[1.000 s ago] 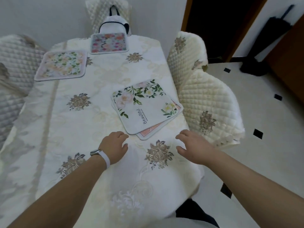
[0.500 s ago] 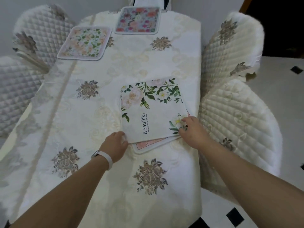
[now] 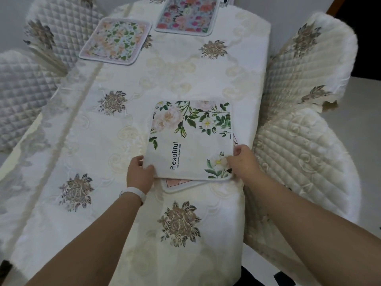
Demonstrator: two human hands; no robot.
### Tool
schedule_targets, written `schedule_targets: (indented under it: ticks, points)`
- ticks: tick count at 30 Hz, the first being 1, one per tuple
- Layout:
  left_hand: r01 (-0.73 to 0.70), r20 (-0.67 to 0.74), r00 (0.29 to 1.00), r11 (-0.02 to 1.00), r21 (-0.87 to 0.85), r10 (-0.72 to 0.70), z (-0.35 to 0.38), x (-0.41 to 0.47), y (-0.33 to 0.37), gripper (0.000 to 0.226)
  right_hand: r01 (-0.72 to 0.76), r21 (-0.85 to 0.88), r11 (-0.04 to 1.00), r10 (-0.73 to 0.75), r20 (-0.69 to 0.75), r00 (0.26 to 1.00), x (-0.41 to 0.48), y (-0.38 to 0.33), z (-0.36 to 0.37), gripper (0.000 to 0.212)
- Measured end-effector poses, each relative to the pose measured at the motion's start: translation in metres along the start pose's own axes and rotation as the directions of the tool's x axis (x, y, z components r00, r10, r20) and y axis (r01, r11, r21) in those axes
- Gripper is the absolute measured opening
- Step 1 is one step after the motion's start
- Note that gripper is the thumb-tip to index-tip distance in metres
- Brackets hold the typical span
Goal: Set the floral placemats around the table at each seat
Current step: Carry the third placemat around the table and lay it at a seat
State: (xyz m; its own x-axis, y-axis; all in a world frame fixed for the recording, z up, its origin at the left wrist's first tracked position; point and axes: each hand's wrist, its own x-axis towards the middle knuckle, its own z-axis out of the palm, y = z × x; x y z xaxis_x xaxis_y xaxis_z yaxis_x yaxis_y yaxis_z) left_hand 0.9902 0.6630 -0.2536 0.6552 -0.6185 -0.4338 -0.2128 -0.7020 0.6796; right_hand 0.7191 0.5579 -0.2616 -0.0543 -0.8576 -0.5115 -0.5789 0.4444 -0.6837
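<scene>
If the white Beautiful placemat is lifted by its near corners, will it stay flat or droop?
It will probably droop a little: the Beautiful placemat looks thin and soft-edged. It is likely light, since the left hand and right hand pinch only its corners. It might drag the pink placemat under it.

Soft, even light is spread over the pale tablecloth [image 3: 185, 79], which is nearly washed out, and only faint shadows are cast. Lines are bowed toward the edges (the quilted chairs [image 3: 299, 162] curve outward), and fine detail is smeared, the small print on the top placemat [image 3: 191, 141] being left unreadable.
</scene>
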Motion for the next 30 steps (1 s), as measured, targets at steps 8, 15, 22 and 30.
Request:
schedule_targets:
  ticks: [8, 15, 22, 30]
  points:
    - [0.175, -0.016, 0.982, 0.946, -0.271, -0.186, -0.001, 0.004, -0.011, 0.06, -0.005, 0.012, 1.0, 0.005, 0.028, 1.0, -0.029, 0.009, 0.023, 0.015]
    - [0.143, 0.067, 0.99, 0.904, -0.403, -0.126, 0.015, -0.03, -0.019, 0.026, -0.096, 0.146, 0.985, 0.088, 0.063, 0.994, -0.088, 0.014, 0.063, 0.012]
    - [0.079, 0.184, 0.983, 0.926, -0.368, -0.011, 0.014, -0.067, -0.038, 0.035, -0.156, 0.186, 0.97, 0.13, 0.147, 0.981, -0.128, 0.019, 0.103, 0.011]
    - [0.134, 0.236, 0.971, 0.912, -0.386, -0.043, -0.022, -0.043, -0.061, 0.043, -0.24, 0.492, 0.837, 0.198, 0.137, 0.971, -0.08, 0.003, 0.058, 0.015]
